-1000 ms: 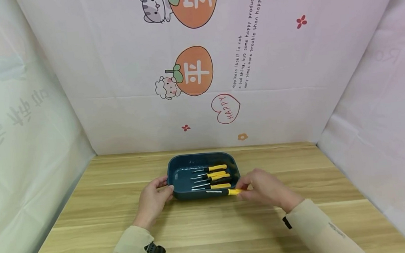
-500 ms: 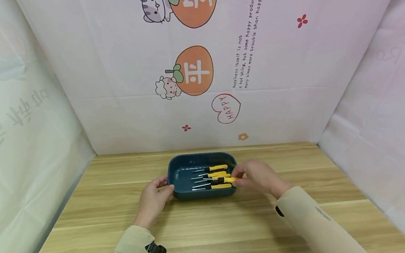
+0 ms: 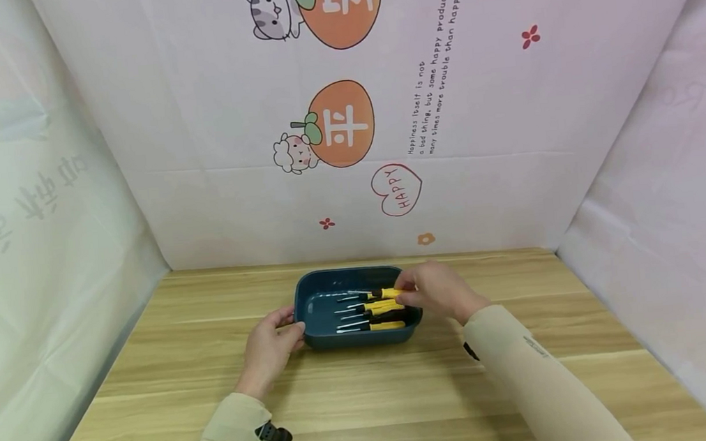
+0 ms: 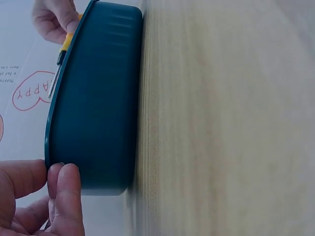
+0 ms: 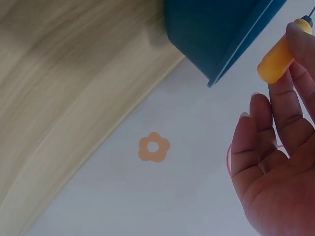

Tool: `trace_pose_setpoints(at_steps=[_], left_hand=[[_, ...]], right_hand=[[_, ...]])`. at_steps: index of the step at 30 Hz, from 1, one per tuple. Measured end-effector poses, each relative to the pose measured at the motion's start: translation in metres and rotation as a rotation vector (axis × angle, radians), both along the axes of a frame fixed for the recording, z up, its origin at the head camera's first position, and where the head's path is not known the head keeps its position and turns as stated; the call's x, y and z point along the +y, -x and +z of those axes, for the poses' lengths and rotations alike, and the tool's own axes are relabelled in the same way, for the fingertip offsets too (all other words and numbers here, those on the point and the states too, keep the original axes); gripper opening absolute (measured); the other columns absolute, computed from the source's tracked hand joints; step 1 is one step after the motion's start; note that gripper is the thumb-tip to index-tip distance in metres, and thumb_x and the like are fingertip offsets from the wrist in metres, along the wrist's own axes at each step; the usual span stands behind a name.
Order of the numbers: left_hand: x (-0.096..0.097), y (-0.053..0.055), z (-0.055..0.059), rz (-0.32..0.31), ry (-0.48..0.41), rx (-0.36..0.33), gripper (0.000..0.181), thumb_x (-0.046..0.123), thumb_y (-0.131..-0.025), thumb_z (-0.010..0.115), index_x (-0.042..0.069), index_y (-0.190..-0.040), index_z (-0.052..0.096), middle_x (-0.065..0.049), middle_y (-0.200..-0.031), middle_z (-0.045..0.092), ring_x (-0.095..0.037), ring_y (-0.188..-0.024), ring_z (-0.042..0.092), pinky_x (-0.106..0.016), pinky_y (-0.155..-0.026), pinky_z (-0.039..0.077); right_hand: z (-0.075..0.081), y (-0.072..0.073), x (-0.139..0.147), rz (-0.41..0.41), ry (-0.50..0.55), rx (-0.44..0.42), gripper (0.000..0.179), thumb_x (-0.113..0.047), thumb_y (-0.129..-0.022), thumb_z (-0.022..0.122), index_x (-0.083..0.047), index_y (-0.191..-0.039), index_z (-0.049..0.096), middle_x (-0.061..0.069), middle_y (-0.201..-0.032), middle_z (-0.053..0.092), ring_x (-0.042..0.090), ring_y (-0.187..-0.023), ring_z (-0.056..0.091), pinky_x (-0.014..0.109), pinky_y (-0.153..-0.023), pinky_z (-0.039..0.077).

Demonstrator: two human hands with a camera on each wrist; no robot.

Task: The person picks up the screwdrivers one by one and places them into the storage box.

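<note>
A dark teal plastic bin (image 3: 351, 340) stands on the table, several small screwdrivers (image 3: 387, 326) with yellow-and-black handles lying side by side in it. My left hand (image 3: 269, 347) holds the bin's left end; in the left wrist view its thumb and fingers pinch the rim (image 4: 53, 132). Over the bin's right end, my right hand (image 3: 444, 289) pinches one more screwdriver (image 3: 387, 292) by its yellow handle, the shaft pointing left. The right wrist view shows that handle (image 5: 278, 59) between thumb and fingertips, above the rim, with the other fingers loosely bent.
The wood-grain table (image 3: 357, 409) ends at a white printed cloth (image 3: 252, 215) hung behind the bin. More cloth hangs along the left side (image 3: 49, 275) and the right side (image 3: 669, 235).
My right hand has brought its screwdriver from the bin's front right edge up and away from me, over the back right of the bin. The left hand has stayed on the rim.
</note>
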State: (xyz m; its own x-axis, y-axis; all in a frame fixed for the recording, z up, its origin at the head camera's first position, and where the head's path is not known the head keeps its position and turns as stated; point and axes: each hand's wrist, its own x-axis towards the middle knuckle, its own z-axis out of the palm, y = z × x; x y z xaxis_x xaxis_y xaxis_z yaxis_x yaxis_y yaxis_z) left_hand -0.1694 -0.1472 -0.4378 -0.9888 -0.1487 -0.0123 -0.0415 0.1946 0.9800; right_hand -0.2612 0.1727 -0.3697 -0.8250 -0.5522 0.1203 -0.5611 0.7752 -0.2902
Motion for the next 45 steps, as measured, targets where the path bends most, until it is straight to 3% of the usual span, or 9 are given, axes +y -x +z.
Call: trace_pose_setpoints(at_steps=[8,14,18,25,30,37,45], left_hand=[[-0.001,0.000,-0.002,-0.003,-0.005,0.010,0.046,0.008,-0.100,0.067,-0.002,-0.144,0.057,-0.023,-0.134,0.060,-0.022,-0.098,0.073,-0.030,-0.083,0.065],[-0.001,0.001,-0.003,-0.002,-0.008,0.016,0.047,0.007,-0.100,0.068,-0.003,-0.144,0.058,-0.023,-0.133,0.061,-0.022,-0.097,0.073,-0.036,-0.086,0.065],[-0.002,0.000,-0.004,0.000,-0.011,0.014,0.046,0.007,-0.100,0.068,-0.003,-0.144,0.058,-0.023,-0.133,0.061,-0.022,-0.097,0.072,-0.033,-0.084,0.065],[-0.002,0.001,-0.003,0.003,-0.018,0.020,0.045,0.007,-0.100,0.068,-0.002,-0.143,0.059,-0.022,-0.132,0.061,-0.023,-0.097,0.073,-0.031,-0.082,0.065],[-0.002,0.001,-0.004,0.001,-0.018,0.024,0.045,0.006,-0.100,0.067,-0.003,-0.142,0.059,-0.022,-0.131,0.061,-0.023,-0.096,0.073,-0.034,-0.083,0.066],[-0.002,0.003,-0.005,-0.007,-0.026,0.025,0.046,0.007,-0.100,0.067,-0.002,-0.144,0.058,-0.023,-0.132,0.061,-0.023,-0.098,0.073,-0.031,-0.083,0.065],[-0.003,0.002,-0.004,-0.012,-0.027,0.021,0.047,0.007,-0.100,0.067,-0.002,-0.145,0.057,-0.023,-0.134,0.060,-0.023,-0.099,0.072,-0.034,-0.085,0.065]], right_hand=[[-0.002,0.017,-0.009,-0.020,-0.068,-0.003,0.012,-0.030,-0.095,0.078,-0.020,-0.103,0.080,-0.008,-0.095,0.075,0.011,-0.082,0.064,0.035,-0.086,0.062],[-0.011,0.030,-0.013,-0.036,-0.088,0.017,0.009,-0.029,-0.095,0.079,-0.021,-0.100,0.080,-0.009,-0.093,0.074,0.012,-0.083,0.064,0.035,-0.086,0.061],[-0.018,0.038,-0.017,-0.050,-0.118,0.030,0.009,-0.029,-0.097,0.077,-0.022,-0.101,0.080,-0.009,-0.093,0.074,0.010,-0.082,0.063,0.034,-0.085,0.061],[-0.026,0.047,-0.024,-0.103,-0.153,0.069,0.010,-0.031,-0.095,0.078,-0.022,-0.099,0.082,-0.009,-0.093,0.077,0.017,-0.091,0.060,0.041,-0.100,0.051],[-0.035,0.052,-0.028,-0.136,-0.165,0.093,0.012,-0.034,-0.094,0.079,-0.023,-0.100,0.082,-0.009,-0.095,0.077,0.019,-0.095,0.055,0.039,-0.094,0.050],[-0.042,0.053,-0.032,-0.117,-0.204,0.198,0.014,-0.035,-0.093,0.081,-0.023,-0.099,0.083,-0.008,-0.093,0.079,0.017,-0.086,0.053,0.034,-0.081,0.044],[-0.045,0.053,-0.040,-0.116,-0.200,0.215,0.015,-0.035,-0.093,0.081,-0.024,-0.102,0.084,-0.008,-0.096,0.080,0.018,-0.088,0.053,0.034,-0.082,0.046]])
